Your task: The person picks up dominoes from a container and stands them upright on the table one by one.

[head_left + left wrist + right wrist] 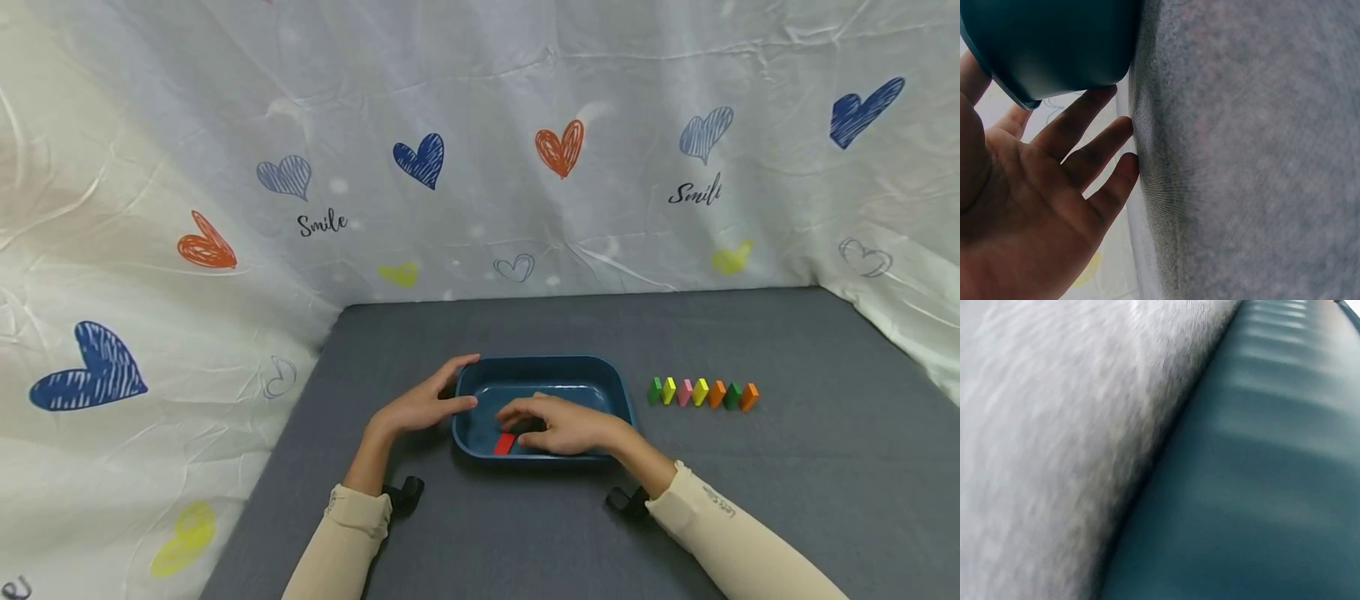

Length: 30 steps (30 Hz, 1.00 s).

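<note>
My left hand (420, 408) holds the left end of a blue tray (540, 363), its thumb over the rim and other fingers outside. In the left wrist view, the spread fingers (1071, 125) of that hand reach along the outer wall of the tray (1054, 47), the lower ones at the cloth. Inside the tray, my right hand (573, 425) hovers low with its thumb and fingers apart, beside a red block (504, 443). Its thumb tip is right at the block's edge. The right wrist view has only the tray wall (1241, 487) and cloth, no hand.
To the right of the tray, several domino-like blocks (701, 392) in green, yellow, pink and orange stand in a row. Grey cloth (480, 533) covers the table. A white curtain (480, 208) printed with hearts hangs behind it and at the left.
</note>
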Tool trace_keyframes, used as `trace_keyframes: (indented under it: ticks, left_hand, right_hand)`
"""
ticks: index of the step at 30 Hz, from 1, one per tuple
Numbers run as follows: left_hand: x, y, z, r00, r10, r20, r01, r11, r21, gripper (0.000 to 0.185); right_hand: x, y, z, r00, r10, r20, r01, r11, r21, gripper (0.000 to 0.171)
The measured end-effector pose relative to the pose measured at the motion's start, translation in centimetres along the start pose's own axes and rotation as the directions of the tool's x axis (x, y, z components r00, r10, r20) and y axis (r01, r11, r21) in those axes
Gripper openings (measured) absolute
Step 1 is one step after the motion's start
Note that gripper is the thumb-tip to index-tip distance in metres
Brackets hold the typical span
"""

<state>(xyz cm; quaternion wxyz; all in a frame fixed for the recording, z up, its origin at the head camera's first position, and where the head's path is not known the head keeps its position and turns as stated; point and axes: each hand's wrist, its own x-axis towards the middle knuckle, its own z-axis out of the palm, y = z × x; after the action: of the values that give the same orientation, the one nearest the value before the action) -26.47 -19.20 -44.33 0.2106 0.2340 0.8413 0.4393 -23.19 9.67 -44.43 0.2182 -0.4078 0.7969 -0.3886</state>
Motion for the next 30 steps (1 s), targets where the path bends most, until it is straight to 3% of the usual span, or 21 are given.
trace_keyframes:
  ticks: [14, 25, 30]
  left_hand:
    - [-0.1, 0.1, 0.1, 1.0, 0.006, 0.001, -0.006, 1.0, -0.003, 0.073]
    - [0.0, 0.1, 0.1, 1.0, 0.001, -0.007, -0.001, 1.0, 0.002, 0.072]
    - [-0.1, 0.1, 0.2, 1.0, 0.009, -0.009, -0.009, 1.0, 0.009, 0.072]
  right_hand:
    - [0.1, -0.1, -0.1, 1.0, -0.005, 0.027, 0.005, 1.0, 0.008, 0.042]
    - [-1.3, 0.8, -1.0, 0.999, 0.016, -0.048, -0.012, 0.997, 0.079, 0.044]
    - [-0.7, 0.4, -0.6, 1.0, 0.024, -0.018, -0.022, 0.994, 0.103, 0.045]
